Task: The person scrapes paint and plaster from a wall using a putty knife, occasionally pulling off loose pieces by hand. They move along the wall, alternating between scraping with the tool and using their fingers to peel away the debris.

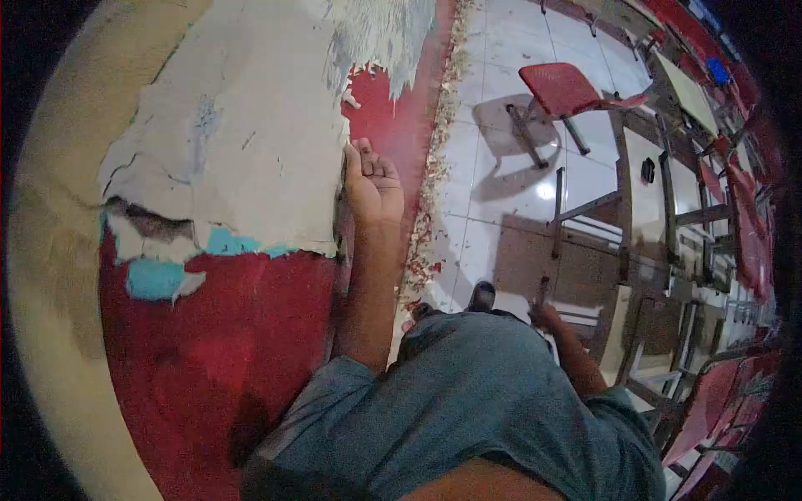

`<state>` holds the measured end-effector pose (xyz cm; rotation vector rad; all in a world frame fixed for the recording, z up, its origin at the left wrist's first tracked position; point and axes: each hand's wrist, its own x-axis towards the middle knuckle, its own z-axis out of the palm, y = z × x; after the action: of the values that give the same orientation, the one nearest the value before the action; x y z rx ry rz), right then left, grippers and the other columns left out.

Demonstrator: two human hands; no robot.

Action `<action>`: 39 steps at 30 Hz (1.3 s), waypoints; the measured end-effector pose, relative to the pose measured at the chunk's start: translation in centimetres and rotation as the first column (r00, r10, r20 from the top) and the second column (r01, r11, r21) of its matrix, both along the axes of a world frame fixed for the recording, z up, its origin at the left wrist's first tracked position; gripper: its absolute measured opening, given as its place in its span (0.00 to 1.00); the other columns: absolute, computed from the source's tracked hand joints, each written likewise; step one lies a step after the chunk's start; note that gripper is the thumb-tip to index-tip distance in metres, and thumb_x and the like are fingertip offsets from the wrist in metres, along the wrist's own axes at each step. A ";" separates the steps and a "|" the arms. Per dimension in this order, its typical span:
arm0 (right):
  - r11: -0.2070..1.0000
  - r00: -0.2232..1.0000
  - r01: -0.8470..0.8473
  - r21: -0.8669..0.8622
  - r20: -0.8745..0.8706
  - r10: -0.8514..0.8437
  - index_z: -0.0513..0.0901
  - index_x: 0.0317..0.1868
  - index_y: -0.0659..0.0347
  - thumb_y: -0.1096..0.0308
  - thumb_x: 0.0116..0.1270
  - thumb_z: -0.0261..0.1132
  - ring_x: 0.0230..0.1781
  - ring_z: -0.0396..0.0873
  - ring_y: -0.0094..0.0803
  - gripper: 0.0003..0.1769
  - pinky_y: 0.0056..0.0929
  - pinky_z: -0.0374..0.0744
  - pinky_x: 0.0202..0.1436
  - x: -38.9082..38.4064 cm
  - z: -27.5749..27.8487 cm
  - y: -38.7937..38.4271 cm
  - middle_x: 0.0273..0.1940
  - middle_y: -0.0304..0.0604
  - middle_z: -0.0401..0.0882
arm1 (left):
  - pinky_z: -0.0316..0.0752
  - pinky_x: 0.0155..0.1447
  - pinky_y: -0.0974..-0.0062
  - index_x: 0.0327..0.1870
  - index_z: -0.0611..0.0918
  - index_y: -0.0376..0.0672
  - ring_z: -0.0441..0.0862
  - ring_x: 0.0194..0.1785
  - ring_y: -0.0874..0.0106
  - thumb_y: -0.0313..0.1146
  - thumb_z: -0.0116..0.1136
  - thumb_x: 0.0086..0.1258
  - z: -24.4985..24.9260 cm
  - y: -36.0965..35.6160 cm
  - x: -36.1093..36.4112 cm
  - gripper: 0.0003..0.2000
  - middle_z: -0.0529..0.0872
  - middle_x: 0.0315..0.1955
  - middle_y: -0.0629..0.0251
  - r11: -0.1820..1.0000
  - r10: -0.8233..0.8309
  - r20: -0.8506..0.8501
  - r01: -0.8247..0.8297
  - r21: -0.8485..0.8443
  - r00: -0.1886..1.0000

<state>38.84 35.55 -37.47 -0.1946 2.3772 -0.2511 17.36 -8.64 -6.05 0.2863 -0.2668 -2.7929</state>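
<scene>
Beside me is a red wall (225, 317) with a large sheet of peeling off-white paint (251, 159) on it. My left hand (376, 185) is closed, fingers curled in, with the thumb and fingertips at the sheet's right edge. It appears to pinch that edge, though the exact contact is small. Low on my right side, my right hand (547, 317) is closed around a slim, dark-handled tool (545, 290); its kind cannot be made out. Turquoise patches (154, 279) show along the sheet's torn lower edge.
Paint flakes (426, 209) litter the white tiled floor (493, 200) along the wall's foot. A red chair (564, 88) stands ahead on the right. Several desks (656, 184) and more red chairs (710, 392) crowd the right side. My shoe (482, 296) is on the tiles.
</scene>
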 end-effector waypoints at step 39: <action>0.960 0.986 0.102 -0.259 -0.100 -0.132 0.80 0.37 0.62 0.56 0.55 0.62 0.23 0.79 0.46 0.17 0.44 0.76 0.27 3.0 -13.9 13.7 0.23 0.53 0.79 | 0.71 0.34 0.82 0.35 0.77 0.46 0.74 0.30 0.79 0.39 0.57 0.67 -0.4 1.5 0.4 0.07 0.79 0.27 0.72 0.854 0.350 0.334 -0.152 -0.497 0.875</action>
<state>41.80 49.27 -51.36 -0.1921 2.4709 -0.6177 17.78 -7.17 -6.47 0.7366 -0.9025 -2.2842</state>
